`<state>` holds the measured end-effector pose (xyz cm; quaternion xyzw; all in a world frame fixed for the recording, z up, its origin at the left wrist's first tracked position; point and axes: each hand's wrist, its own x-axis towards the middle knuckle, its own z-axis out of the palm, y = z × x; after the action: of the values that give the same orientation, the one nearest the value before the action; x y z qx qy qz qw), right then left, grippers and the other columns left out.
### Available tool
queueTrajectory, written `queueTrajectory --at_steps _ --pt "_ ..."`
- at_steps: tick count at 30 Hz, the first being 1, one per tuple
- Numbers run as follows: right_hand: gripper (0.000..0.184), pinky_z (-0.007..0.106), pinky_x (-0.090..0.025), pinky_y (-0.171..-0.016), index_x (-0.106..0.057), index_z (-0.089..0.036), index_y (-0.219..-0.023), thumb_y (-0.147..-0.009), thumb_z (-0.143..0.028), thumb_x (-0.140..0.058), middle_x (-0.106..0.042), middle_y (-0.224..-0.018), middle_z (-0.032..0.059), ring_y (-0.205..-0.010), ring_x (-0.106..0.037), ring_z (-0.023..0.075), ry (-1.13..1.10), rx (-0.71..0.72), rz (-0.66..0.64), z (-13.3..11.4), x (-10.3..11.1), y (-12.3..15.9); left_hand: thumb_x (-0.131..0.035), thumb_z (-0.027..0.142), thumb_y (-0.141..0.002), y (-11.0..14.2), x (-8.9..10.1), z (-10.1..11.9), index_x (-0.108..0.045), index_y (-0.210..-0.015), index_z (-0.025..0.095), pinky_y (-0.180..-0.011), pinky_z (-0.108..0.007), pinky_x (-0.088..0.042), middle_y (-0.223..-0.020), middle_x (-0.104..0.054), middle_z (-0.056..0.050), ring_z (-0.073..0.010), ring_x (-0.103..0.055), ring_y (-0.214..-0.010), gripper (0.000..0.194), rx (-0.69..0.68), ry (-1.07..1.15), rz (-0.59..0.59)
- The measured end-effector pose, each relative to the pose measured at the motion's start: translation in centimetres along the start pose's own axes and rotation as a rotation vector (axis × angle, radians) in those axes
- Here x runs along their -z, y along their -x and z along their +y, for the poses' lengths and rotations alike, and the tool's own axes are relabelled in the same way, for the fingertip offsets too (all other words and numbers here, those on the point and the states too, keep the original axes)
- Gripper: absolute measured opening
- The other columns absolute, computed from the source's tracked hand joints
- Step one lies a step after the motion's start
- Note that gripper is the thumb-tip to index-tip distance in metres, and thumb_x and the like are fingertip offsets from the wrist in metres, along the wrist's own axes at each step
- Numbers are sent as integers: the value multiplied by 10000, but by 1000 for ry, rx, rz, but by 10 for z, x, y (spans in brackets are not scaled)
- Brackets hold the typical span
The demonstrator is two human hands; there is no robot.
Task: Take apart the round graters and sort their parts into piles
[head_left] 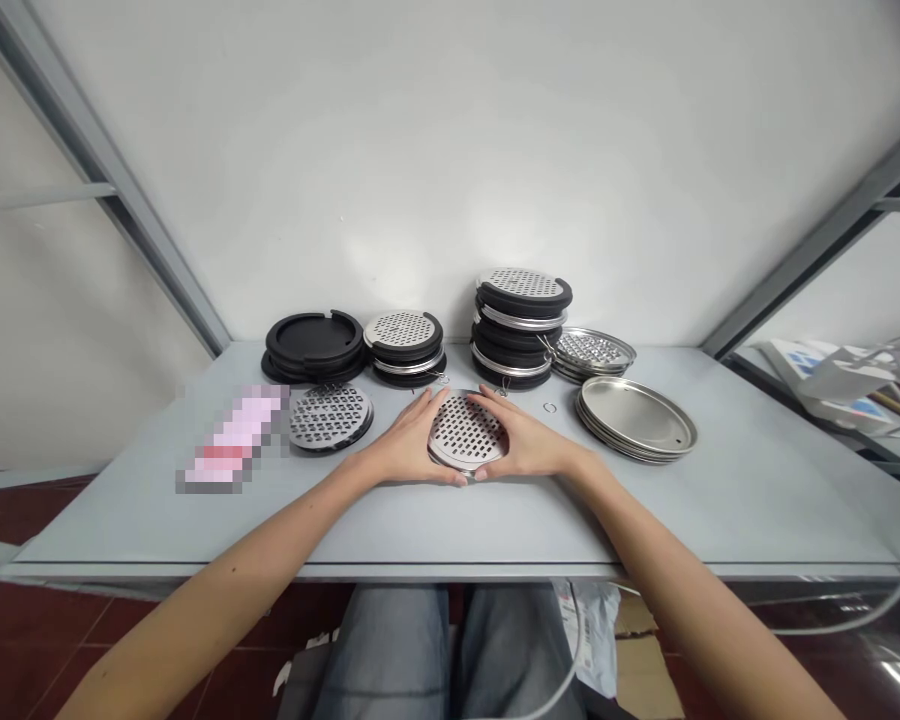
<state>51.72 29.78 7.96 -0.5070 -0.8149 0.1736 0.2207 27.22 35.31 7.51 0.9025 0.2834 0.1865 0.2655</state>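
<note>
A round metal disc with rows of slotted holes lies at the middle of the table's front half. My left hand wraps its left edge and my right hand its right edge, thumbs nearly meeting at the near rim. Both hands are closed round it; the far fingertips curl near its back edge. To the left, apart from my hand, rests another slotted disc with a dark underside. Small wire rings lie beyond my right hand.
Black round rings are stacked at the back left. Two stacks of black-rimmed slotted discs, one short and one tall, stand by the wall. Plain metal plates and grater-like discs are piled right. A pixelated pink item lies left.
</note>
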Motion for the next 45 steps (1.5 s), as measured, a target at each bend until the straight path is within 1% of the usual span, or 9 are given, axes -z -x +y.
queueTrajectory --at_steps 5,9,16,23,28,34,37,40,45 --pt "1297 543 -272 -1129 -164 -114 -1512 -510 -649 -790 -235 -1524 256 -1406 -251 382 -16 18 15 -3 2 1 -773 662 -542 -1 2 4 -145 -1515 181 -1132 -528 -271 -1534 -256 -187 -373 -230 -1417 1253 -53 -9 46" --pt "1295 543 -271 -1132 -120 -123 -1518 -534 -628 -793 -225 -1532 243 -1402 -265 380 -27 63 75 -8 8 1 -753 688 -552 -2 8 12 -180 -1505 162 -1140 -512 -265 -1528 -279 -175 -363 -240 -1414 1230 -67 -64 89" --pt "1259 541 -245 -1139 -222 -174 -1500 -488 -632 -814 -218 -1544 204 -1409 -243 383 -74 118 139 -12 16 0 -750 714 -522 -3 13 15 -219 -1492 171 -1147 -470 -275 -1513 -328 -141 -344 -302 -1391 1232 -73 -99 170" --pt "1098 535 -292 -1109 -389 -201 -1435 -512 -621 -809 -258 -1532 189 -1382 -302 389 -100 134 95 -15 19 1 -755 700 -529 -3 18 17 -231 -1490 170 -1122 -492 -305 -1512 -334 -146 -359 -341 -1369 1216 9 -46 147" --pt "982 546 -314 -1090 -472 -172 -1381 -563 -614 -788 -350 -1483 204 -1346 -369 382 -80 123 72 -19 20 0 -766 676 -543 -4 19 16 -334 -1451 175 -1110 -500 -314 -1471 -403 -147 -358 -379 -1342 1124 20 -9 123" --pt "803 523 -339 -1078 -582 -196 -1261 -583 -567 -800 -514 -1362 165 -1287 -448 353 -173 163 189 -17 20 -1 -799 649 -520 -5 21 9 -427 -1407 196 -1111 -526 -297 -1445 -423 -173 -377 -355 -1349 1063 -63 14 136" --pt "698 500 -371 -1051 -605 -203 -1212 -652 -597 -741 -563 -1308 139 -1216 -518 335 -352 116 206 -13 24 -1 -730 598 -681 -5 24 11 -457 -1386 181 -1112 -504 -308 -1435 -439 -172 -345 -385 -1340 863 -123 66 170" --pt "709 489 -394 -1024 -614 -191 -1191 -690 -692 -650 -606 -1247 131 -1156 -560 330 -580 77 148 -9 26 -1 -646 514 -809 -4 27 14 -523 -1326 172 -1096 -477 -342 -1396 -491 -166 -308 -447 -1302 633 -194 150 249" --pt "826 504 -373 -1037 -604 -169 -1217 -690 -802 -529 -599 -1252 149 -1167 -548 336 -851 107 72 -11 23 -3 -626 391 -858 -6 30 17 -680 -1091 174 -995 -445 -455 -1180 -656 -145 -260 -596 -1132 323 -368 282 453"
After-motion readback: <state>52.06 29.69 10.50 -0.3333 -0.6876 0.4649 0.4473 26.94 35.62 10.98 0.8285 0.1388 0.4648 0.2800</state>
